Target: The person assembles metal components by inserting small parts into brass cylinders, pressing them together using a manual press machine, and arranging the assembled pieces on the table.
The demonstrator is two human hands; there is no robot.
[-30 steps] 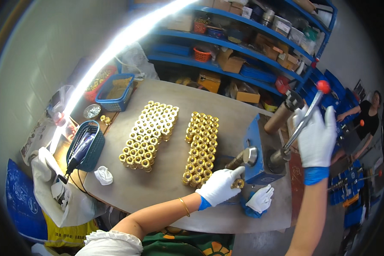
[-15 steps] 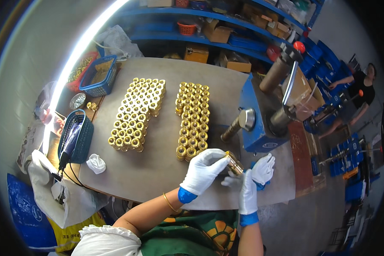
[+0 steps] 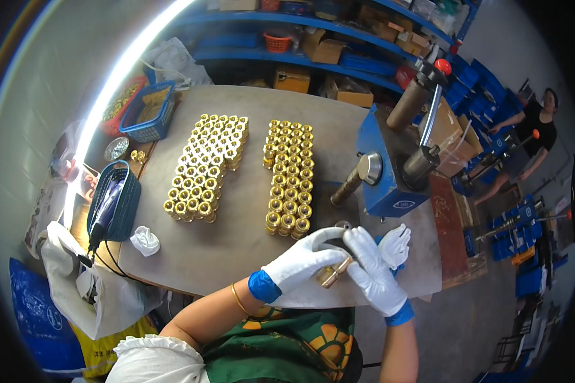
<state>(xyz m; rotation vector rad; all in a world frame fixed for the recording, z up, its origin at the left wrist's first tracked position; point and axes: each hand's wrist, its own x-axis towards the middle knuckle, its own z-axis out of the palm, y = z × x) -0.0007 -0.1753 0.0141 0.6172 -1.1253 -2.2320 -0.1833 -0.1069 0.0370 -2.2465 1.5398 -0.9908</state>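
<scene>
Between my hands, low over the near edge of the table, a brass fitting [image 3: 329, 276] is tilted with its wider end down to the left. My left hand [image 3: 308, 256], in a white glove with a blue cuff, has thumb and fingers curled around its upper part. My right hand [image 3: 375, 270], gloved the same way, bends its fingers over that upper end from the other side. Part of the fitting is hidden by the gloves. Beyond the fingertips shows a small dark round metal end. Two blocks of upright brass fittings, a left one [image 3: 207, 169] and a right one [image 3: 289, 179], stand farther back.
A blue hand press [image 3: 390, 163] with a long lever stands at the right. Spare white gloves [image 3: 395, 246] lie beside my right hand. Baskets [image 3: 148, 113] line the left side, and a crumpled white cloth [image 3: 145, 241] lies nearer. Another person [image 3: 535, 131] is at the far right.
The brass fitting has turned, its free end now pointing down and left. My right hand has moved up and leaned in toward my left, which has shifted slightly left and down.
</scene>
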